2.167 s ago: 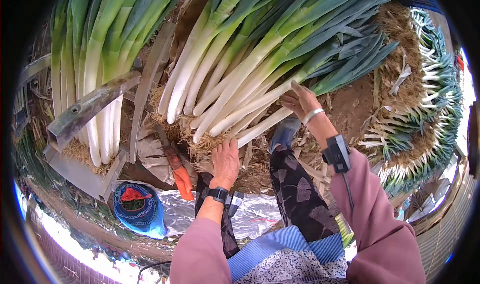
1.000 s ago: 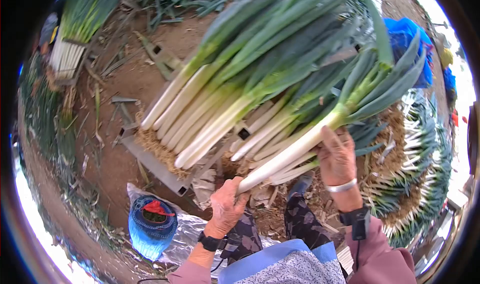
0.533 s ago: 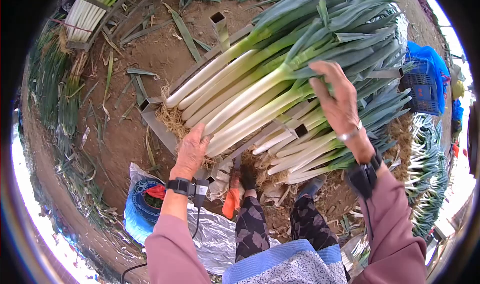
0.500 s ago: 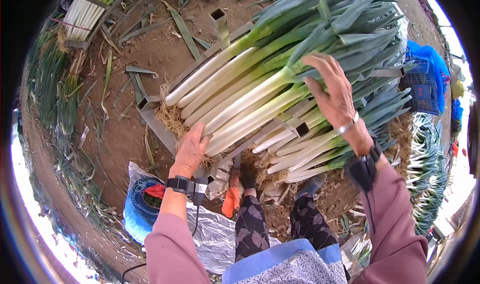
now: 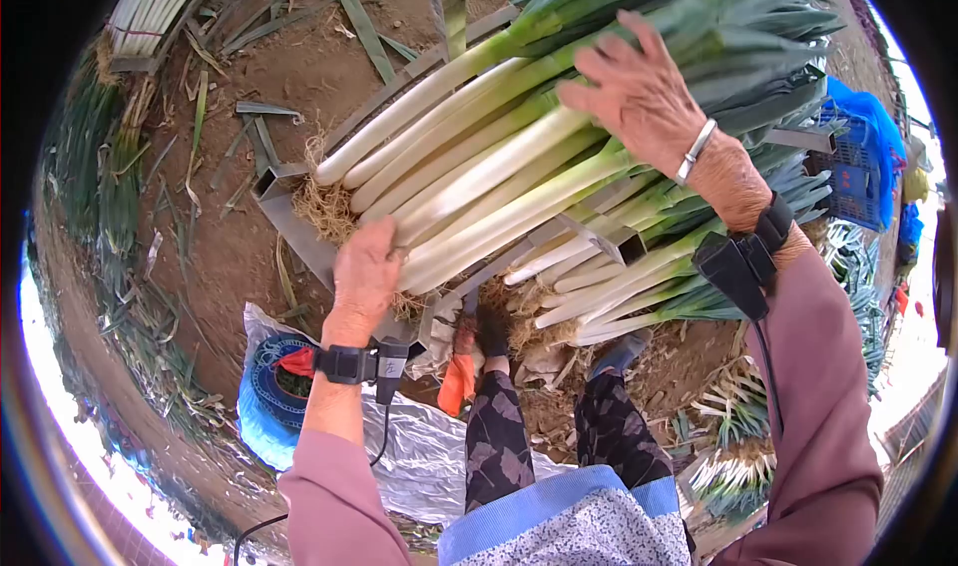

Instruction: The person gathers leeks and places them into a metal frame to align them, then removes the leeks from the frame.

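Note:
A large bundle of leeks point(image 5: 479, 172) lies slantwise in a metal frame point(image 5: 302, 235), with white stems and hairy roots at lower left and green leaves at upper right. My left hand point(image 5: 364, 272) is closed around the root end of a leek at the bundle's near side; its fingertips are partly hidden. Over the green part of the bundle, my right hand point(image 5: 639, 97) is open, fingers spread, close to or touching the leaves. A smaller group of leeks point(image 5: 609, 291) lies below the frame, near my feet.
Blue crate point(image 5: 853, 182) with blue plastic stands at right. More leeks lie in piles at left point(image 5: 90, 177) and lower right point(image 5: 733, 476). A blue-lined basket point(image 5: 274, 386) sits at lower left. A metal post point(image 5: 447, 12) rises behind the bundle.
My right hand has moved up and left over the leaves, its fingers spreading wider. My left hand has shifted slightly up and left at the root ends. The view has shifted a little.

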Tool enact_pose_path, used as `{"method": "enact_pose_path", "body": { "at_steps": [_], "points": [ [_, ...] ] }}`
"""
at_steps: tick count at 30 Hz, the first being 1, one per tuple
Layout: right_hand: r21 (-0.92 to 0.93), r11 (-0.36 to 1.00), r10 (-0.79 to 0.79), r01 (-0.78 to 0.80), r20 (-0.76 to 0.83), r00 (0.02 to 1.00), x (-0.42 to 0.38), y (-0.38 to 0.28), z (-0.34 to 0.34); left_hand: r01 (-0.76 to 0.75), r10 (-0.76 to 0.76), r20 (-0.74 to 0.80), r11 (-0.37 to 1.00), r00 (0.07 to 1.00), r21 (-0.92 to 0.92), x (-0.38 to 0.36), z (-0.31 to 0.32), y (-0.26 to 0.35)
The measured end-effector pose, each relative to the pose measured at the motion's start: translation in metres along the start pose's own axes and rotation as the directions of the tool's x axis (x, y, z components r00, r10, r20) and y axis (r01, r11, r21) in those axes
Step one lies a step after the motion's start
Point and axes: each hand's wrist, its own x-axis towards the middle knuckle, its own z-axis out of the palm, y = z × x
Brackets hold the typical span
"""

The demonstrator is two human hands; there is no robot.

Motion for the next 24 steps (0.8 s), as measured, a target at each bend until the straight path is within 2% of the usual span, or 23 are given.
{"method": "enact_pose_path", "body": {
  "at_steps": [1,3,5,6,7,8,9,10,12,13,14,15,17,18,19,21,22,23,24],
  "points": [
    [-0.043,0.999,-0.040,0.033,-0.186,0.982,0.007,-0.001,-0.007,0.063,-0.063,-0.016,0.998,0.998,-0.004,0.000,-0.003,0.003],
    [-0.044,0.999,-0.026,0.017,-0.215,0.976,0.010,-0.008,0.001,0.055,-0.053,-0.046,0.997,0.998,0.050,-0.004,-0.001,0.004],
    [-0.005,1.000,0.014,-0.015,-0.224,0.974,0.005,-0.017,0.037,0.099,-0.102,0.000,0.967,0.995,0.233,-0.004,0.002,0.009],
    [0.037,0.999,0.019,-0.013,-0.184,0.983,-0.005,-0.017,0.046,0.098,-0.101,0.002,0.968,0.995,0.233,-0.002,0.012,0.008],
    [0.039,0.999,0.021,-0.014,-0.183,0.983,-0.015,-0.016,0.054,0.090,-0.116,0.069,0.950,0.991,0.298,0.001,0.029,0.004],
    [0.102,0.995,0.031,-0.017,-0.140,0.990,-0.024,-0.019,0.055,0.075,-0.133,0.136,0.929,0.982,0.362,0.004,0.036,0.004],
    [0.163,0.986,0.040,-0.024,-0.093,0.995,-0.032,-0.023,0.055,0.069,-0.128,0.140,0.930,0.982,0.362,0.003,0.039,0.003],
    [0.158,0.984,0.081,-0.085,0.033,0.996,-0.038,-0.028,0.056,0.038,-0.104,0.159,0.927,0.982,0.373,0.002,0.040,0.002],
    [0.198,0.978,0.056,-0.060,0.028,0.998,-0.045,-0.023,0.062,0.004,-0.071,0.160,0.924,0.985,0.381,0.004,0.034,0.002],
    [0.253,0.967,0.027,-0.033,0.026,0.999,-0.049,-0.021,0.066,-0.004,-0.080,0.225,0.936,0.971,0.351,0.001,0.030,0.002],
    [0.272,0.962,0.042,-0.027,-0.049,0.998,-0.047,-0.020,0.071,-0.016,-0.082,0.293,0.949,0.953,0.316,-0.002,0.028,0.006],
    [0.232,0.972,0.047,-0.039,-0.028,0.999,-0.041,-0.018,0.074,-0.037,-0.057,0.291,0.951,0.955,0.308,-0.001,0.028,0.016],
    [0.283,0.959,0.024,-0.015,-0.026,0.999,-0.034,-0.013,0.076,-0.158,0.160,-0.008,0.983,0.987,0.095,-0.001,0.023,0.038],
    [0.271,0.962,0.026,-0.020,-0.020,0.999,-0.036,-0.015,0.075,-0.104,0.107,0.067,0.994,0.992,-0.038,0.004,0.021,0.050],
    [0.292,0.956,0.034,-0.034,0.004,0.999,-0.038,-0.018,0.072,-0.109,0.111,0.056,0.993,0.992,-0.047,0.004,0.032,0.049],
    [0.298,0.954,0.036,-0.042,0.024,0.999,-0.036,-0.015,0.065,-0.181,0.162,-0.157,0.977,0.974,-0.116,0.001,0.072,0.039],
    [0.291,0.956,0.030,-0.038,0.032,0.999,-0.036,-0.015,0.061,-0.169,0.131,-0.188,0.965,0.973,-0.200,-0.001,0.080,0.033],
    [0.291,0.956,0.016,-0.026,0.036,0.999,-0.032,-0.016,0.057,-0.168,0.129,-0.190,0.964,0.973,-0.204,-0.003,0.078,0.032],
    [0.281,0.953,0.109,-0.112,0.027,0.994,-0.025,-0.012,0.053,-0.145,0.110,-0.156,0.962,0.982,-0.232,-0.002,0.075,0.031]
  ]
}}
